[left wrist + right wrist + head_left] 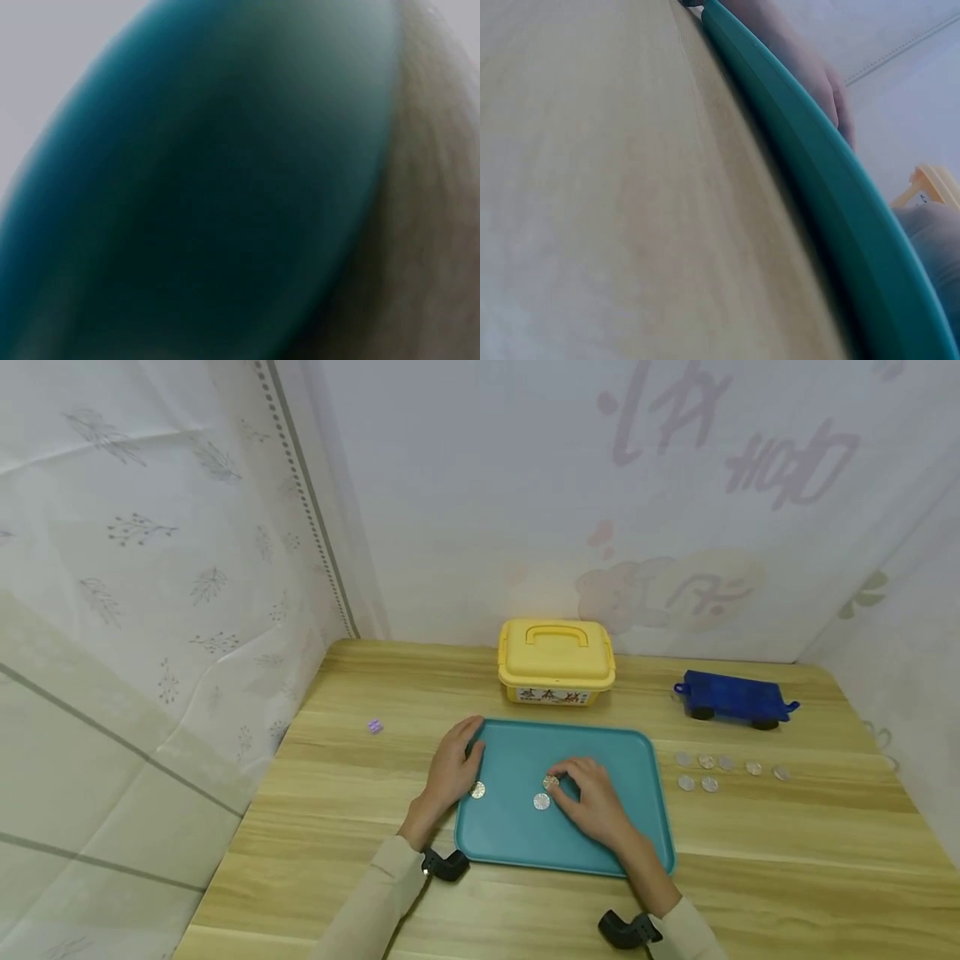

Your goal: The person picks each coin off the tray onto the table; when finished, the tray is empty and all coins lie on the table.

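Note:
In the head view a teal tray (517,843) lies on the table. My left hand (452,764) rests at its left edge, with the thumb over the rim and the fingers stretched towards the far corner. Near that thumb a gold-coloured coin (477,790) lies just inside the rim. Over the tray's middle my right hand (594,802) pinches another gold-coloured coin (551,782) between thumb and fingertips. A silver-coloured coin (542,801) lies flat just below it. The left wrist view is filled by a blurred teal surface (225,187).
A yellow lidded box (557,660) stands behind the tray. At the right are a blue toy wagon (731,697) and several coins (709,784) laid in two rows. A small purple toy brick (375,726) lies at the left.

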`<state>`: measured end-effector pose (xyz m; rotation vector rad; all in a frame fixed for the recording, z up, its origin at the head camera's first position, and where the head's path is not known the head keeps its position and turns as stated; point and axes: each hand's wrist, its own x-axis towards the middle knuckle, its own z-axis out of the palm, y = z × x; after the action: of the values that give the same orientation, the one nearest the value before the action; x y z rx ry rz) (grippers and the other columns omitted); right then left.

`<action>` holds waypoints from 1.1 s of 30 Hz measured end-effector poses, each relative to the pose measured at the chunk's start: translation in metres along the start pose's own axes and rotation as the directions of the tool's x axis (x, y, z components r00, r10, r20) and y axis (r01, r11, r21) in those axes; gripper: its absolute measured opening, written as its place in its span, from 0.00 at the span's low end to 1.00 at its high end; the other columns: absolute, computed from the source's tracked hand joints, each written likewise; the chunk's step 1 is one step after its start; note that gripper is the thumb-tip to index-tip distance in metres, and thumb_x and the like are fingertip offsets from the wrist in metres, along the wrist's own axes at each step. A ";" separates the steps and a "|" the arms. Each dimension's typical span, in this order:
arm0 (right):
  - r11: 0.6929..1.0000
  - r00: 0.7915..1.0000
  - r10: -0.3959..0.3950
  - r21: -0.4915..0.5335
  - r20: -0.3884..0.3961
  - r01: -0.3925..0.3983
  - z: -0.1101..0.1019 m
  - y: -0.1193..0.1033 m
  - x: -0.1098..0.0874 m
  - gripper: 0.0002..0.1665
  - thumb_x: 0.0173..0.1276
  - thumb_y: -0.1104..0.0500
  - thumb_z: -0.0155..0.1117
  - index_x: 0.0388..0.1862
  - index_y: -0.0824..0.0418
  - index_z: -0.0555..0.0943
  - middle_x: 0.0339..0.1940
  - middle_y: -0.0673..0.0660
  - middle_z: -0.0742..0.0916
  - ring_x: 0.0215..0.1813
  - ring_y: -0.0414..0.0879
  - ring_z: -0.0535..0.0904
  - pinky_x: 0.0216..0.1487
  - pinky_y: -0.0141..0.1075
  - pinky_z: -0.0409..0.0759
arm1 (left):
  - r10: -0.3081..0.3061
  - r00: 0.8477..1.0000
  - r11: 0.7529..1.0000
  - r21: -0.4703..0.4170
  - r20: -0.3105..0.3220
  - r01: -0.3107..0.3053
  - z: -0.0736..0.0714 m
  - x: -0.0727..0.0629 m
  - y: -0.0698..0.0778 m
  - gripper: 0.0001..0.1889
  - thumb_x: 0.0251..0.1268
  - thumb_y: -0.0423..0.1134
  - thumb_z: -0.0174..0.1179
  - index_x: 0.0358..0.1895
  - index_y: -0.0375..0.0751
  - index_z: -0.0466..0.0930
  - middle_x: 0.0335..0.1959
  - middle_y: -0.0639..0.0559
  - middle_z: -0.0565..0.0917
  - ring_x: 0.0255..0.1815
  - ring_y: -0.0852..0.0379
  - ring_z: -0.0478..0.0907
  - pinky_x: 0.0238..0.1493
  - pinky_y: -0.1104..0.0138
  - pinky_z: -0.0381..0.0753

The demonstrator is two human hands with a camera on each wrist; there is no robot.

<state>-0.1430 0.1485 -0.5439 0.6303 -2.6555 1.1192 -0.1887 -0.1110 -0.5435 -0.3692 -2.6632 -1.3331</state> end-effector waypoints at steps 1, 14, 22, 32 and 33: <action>1.000 1.000 -0.009 -0.004 -0.003 0.009 0.000 0.000 0.000 0.09 0.66 0.57 0.71 0.45 0.53 0.85 0.41 0.48 0.86 0.45 0.44 0.76 0.51 0.46 0.71 | 0.001 1.000 1.000 0.002 -0.001 -0.001 0.000 0.000 0.000 0.24 0.76 0.35 0.52 0.72 0.34 0.68 0.72 0.42 0.71 0.75 0.44 0.65 0.76 0.51 0.64; 1.000 1.000 0.000 0.023 0.030 -0.001 -0.003 -0.002 -0.002 0.17 0.60 0.57 0.75 0.49 0.55 0.87 0.42 0.49 0.86 0.49 0.48 0.79 0.55 0.53 0.72 | -0.005 1.000 1.000 0.001 0.006 0.005 -0.001 -0.002 0.001 0.24 0.76 0.35 0.52 0.72 0.34 0.68 0.73 0.41 0.71 0.76 0.44 0.64 0.76 0.50 0.64; 0.999 1.000 -0.014 -0.030 0.023 0.015 -0.004 -0.002 0.000 0.17 0.59 0.55 0.76 0.47 0.56 0.87 0.41 0.49 0.87 0.46 0.46 0.79 0.52 0.49 0.75 | -0.007 1.000 1.000 0.010 0.004 0.007 -0.002 0.000 0.001 0.24 0.76 0.36 0.52 0.72 0.35 0.68 0.73 0.42 0.70 0.76 0.44 0.64 0.76 0.50 0.64; 0.994 0.999 -0.049 -0.099 -0.015 0.047 -0.003 0.001 -0.001 0.14 0.57 0.53 0.77 0.40 0.54 0.85 0.35 0.46 0.83 0.39 0.38 0.72 0.44 0.39 0.72 | -0.001 1.000 1.000 -0.002 -0.002 0.001 -0.002 -0.002 0.003 0.24 0.76 0.35 0.52 0.72 0.34 0.68 0.72 0.40 0.71 0.75 0.43 0.65 0.76 0.50 0.64; 0.994 0.999 -0.052 -0.101 -0.018 0.049 -0.003 0.000 -0.001 0.14 0.57 0.52 0.77 0.40 0.54 0.85 0.35 0.46 0.83 0.39 0.38 0.71 0.44 0.39 0.71 | -0.005 1.000 1.000 -0.002 -0.001 0.005 -0.002 -0.002 0.003 0.24 0.76 0.35 0.52 0.72 0.35 0.68 0.72 0.41 0.71 0.75 0.43 0.65 0.76 0.50 0.64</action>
<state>-0.1423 0.1509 -0.5425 0.6591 -2.6434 0.9659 -0.1860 -0.1112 -0.5402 -0.3616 -2.6635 -1.3377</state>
